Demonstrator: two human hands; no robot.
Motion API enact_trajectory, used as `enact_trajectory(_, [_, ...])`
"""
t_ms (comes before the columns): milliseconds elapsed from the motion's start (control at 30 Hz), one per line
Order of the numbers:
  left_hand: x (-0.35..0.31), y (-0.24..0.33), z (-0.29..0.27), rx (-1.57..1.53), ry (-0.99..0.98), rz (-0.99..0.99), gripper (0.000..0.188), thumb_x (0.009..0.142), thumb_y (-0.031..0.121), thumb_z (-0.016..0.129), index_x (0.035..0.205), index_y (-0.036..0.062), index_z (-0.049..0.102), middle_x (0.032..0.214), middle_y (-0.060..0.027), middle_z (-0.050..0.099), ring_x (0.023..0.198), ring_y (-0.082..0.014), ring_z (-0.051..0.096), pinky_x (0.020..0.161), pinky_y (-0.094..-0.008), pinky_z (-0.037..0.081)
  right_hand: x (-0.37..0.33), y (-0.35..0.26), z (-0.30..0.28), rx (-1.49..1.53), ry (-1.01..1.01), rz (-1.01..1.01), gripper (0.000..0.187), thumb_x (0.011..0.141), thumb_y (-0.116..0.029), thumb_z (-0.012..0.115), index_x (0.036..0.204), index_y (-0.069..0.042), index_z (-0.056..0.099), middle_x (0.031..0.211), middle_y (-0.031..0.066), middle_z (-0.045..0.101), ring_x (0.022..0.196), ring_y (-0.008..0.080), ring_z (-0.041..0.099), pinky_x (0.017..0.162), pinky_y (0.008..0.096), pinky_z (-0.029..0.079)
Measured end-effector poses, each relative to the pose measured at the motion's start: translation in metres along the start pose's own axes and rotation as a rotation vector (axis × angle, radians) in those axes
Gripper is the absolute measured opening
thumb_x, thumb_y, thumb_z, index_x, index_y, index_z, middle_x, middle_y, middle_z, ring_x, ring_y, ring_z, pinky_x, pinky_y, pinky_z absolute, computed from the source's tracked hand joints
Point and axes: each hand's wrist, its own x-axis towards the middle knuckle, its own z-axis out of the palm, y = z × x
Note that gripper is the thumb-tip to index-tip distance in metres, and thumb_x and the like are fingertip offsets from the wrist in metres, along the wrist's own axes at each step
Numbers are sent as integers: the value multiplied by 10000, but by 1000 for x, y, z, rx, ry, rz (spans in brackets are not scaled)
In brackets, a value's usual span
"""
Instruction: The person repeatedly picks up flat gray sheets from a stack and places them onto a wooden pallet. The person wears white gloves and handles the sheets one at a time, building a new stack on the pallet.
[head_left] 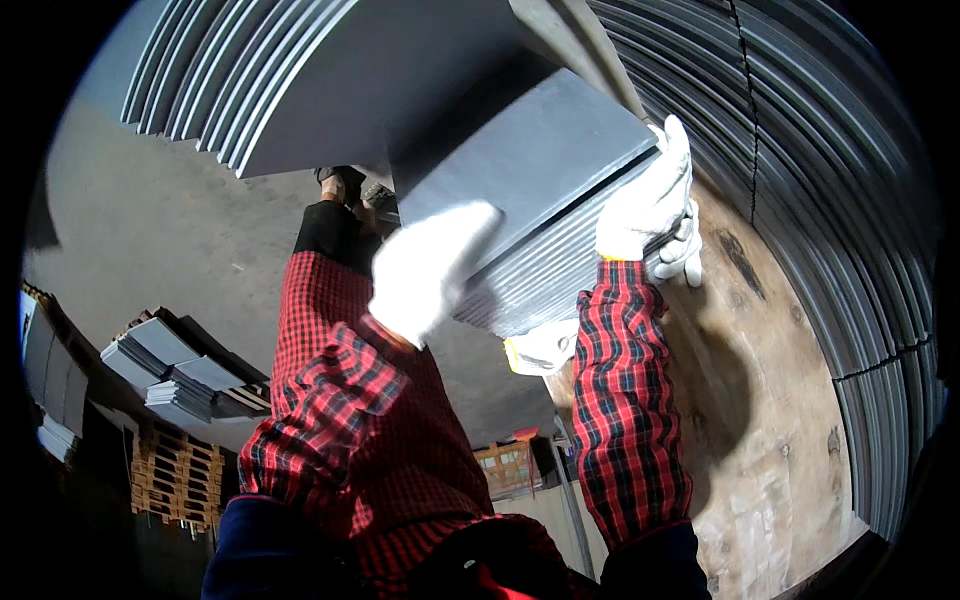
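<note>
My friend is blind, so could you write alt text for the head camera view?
A white-gloved right hand is at the right end of a stack of gray slabs, while the blurred, white-gloved left hand shows in front of its left end. Rows of similar slabs show at upper left and along the right, near a wooden board.

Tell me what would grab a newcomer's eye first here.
The white-gloved left hand, blurred near the picture's centre, and the white-gloved right hand, at the right end of a stack of grey slabs, stand out first. Next come the long grey rows curving down the right side, and the red-and-black checked sleeves in the lower half.
</note>
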Motion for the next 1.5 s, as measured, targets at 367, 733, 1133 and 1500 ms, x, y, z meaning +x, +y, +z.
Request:
enact_trajectory(367, [-41,-31,2,-318,144,-744,500,961,206,610,1419,46,487,1385,-176,547,1279,-308,538,1083,-365,411,0,-15,-3,-52,-113,58,421,1059,-255,329,1312,-27,577,1217,171,643,1112,286,633,969,391,494])
enact_trajectory(733, [49,-63,-146,609,575,-198,735,868,314,741,1472,53,414,1514,-222,386,1406,-441,316,1147,-545,251,14,-15,-6,-134,36,-119,306,1020,-199,462,1111,-53,715,1016,122,705,949,284,650,853,402,489])
enact_trajectory(1133, [68,-113,-248,469,516,-420,716,902,375,699,1436,-24,438,1406,-227,496,1311,-320,491,1099,-396,379,17,-32,-28,-142,-103,-16,347,1049,-201,417,1190,-2,663,1131,162,674,1057,292,632,939,387,492])
enact_trajectory(1500, [119,-102,-258,293,412,-661,782,785,560,742,1277,-30,595,1145,-193,676,1044,-284,659,941,-363,486,23,-42,-19,-279,-113,-168,304,1032,-213,474,1161,-34,683,1098,147,683,1014,315,642,886,400,493])
